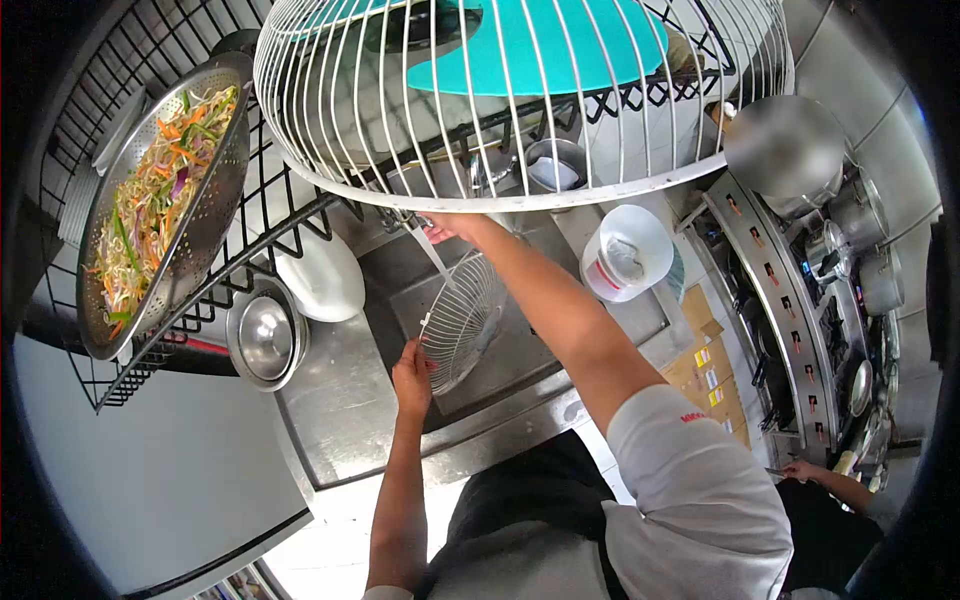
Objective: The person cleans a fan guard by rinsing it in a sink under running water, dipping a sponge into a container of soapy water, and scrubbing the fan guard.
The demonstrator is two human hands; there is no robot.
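Observation:
In the sink [385,290], a white wire basket [462,325] stands tilted on its side. My left hand [411,378] is closed on its near-left rim. My right hand [450,228] reaches up to the tap [408,222], its fingers curled against it and partly hidden by the wire dome overhead. A stream of water [432,258] runs from the tap down into the basket.
A large white wire dome [520,190] hangs close above. On the black rack [290,225] at left, a metal colander [235,120] holds shredded vegetables. Metal bowls [268,335] and a white bucket [627,252] flank the sink. Another person [830,520] stands near the stove [775,280].

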